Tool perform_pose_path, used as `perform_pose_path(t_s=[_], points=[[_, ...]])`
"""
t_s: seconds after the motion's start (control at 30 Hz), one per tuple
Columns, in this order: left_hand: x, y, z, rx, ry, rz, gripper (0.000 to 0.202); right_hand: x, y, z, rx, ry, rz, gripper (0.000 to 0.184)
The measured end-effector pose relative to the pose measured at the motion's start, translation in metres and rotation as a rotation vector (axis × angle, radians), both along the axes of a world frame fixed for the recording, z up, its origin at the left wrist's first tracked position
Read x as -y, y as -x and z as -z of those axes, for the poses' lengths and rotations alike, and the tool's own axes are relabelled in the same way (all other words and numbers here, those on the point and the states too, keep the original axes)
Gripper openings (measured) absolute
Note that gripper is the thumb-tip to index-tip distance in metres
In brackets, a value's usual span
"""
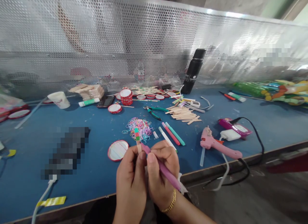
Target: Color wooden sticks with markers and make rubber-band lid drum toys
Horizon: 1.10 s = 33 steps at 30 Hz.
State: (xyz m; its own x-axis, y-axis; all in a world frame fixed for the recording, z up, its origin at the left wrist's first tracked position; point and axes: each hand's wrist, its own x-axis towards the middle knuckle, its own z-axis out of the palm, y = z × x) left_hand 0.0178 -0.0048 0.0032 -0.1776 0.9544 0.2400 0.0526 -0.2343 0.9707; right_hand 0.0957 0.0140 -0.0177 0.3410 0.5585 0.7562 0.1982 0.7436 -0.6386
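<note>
Between thumb and fingers, my left hand (pixel 132 172) pinches a wooden craft stick (pixel 139 146) upright. Green and red bands colour the stick's upper end. My right hand (pixel 163 166) grips a purple marker (pixel 167 175), its tip against or very close to the stick below the bands. Just beyond my hands lies a heap of pastel rubber bands (pixel 141 126). A round red-rimmed lid (pixel 117 150) is to the left of my left hand. White, red and teal markers (pixel 171 134) lie past my right hand, with a small pale cap (pixel 155 134) beside them.
A pink glue gun (pixel 216 143) with cords lies at the right edge. Teal-handled pliers (pixel 155 111) and loose craft sticks (pixel 184 114) are further back. A black bottle (pixel 193 71) stands by the perforated metal panel (pixel 101 34). To the left are a phone (pixel 69 150) and a paper cup (pixel 59 99).
</note>
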Motion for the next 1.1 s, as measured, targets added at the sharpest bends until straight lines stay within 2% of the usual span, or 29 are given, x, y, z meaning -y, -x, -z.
perform_pose_path(t_s=[0.83,1.1], points=[[0.0018,0.0007,0.0002,0.014,0.018,0.004,0.031,0.0006,-0.0015,-0.0007,0.038,0.003,0.035,0.006],[0.0009,0.0,0.0046,0.016,-0.007,0.012,0.021,0.0008,-0.0035,-0.0045,0.072,-0.047,0.05,0.006]])
